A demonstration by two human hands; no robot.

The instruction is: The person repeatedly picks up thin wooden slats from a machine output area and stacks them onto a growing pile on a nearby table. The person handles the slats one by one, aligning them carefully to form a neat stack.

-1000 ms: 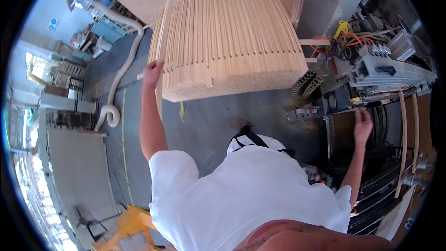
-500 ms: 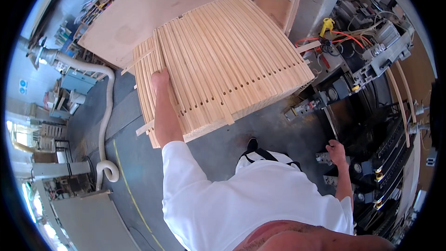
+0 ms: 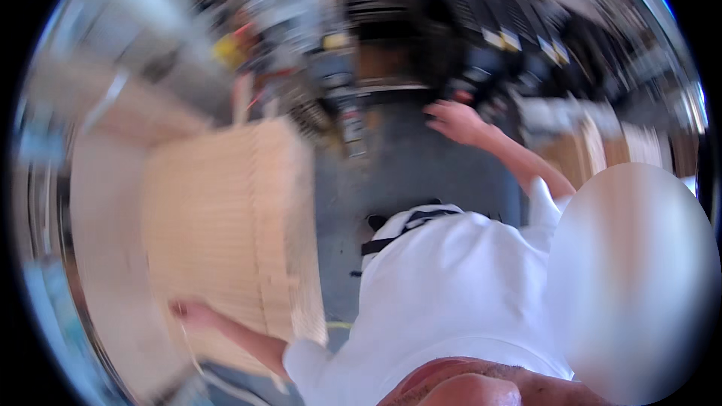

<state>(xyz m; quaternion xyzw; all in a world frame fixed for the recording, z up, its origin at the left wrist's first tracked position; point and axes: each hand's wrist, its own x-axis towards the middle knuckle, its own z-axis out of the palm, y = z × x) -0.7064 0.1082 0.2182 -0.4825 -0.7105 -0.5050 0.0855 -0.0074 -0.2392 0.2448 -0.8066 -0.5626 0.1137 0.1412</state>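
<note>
A wide stack of pale wooden strips (image 3: 218, 218) lies to my left, with a row of dark holes faintly visible near its right end. My left hand (image 3: 194, 314) is over the near part of the stack, at or just above the strips. Blur smears its fingers, so contact and grip cannot be made out. Out in front, my right hand (image 3: 455, 122) reaches over the dark floor toward the machinery, fingers loosely extended and no held object visible.
Dark machinery (image 3: 481, 37) with rail-like parts spans the far side. A blurred yellow object (image 3: 229, 51) is near red lines at the far left. A pale board (image 3: 105, 218) stands beyond the stack. Wooden pieces (image 3: 594, 146) are at the right. Grey floor (image 3: 398, 154) lies between.
My view has swung right, so the stack now appears at the left and the machinery ahead. My right hand has risen from beside my body to reach forward; the left stays by the stack.
</note>
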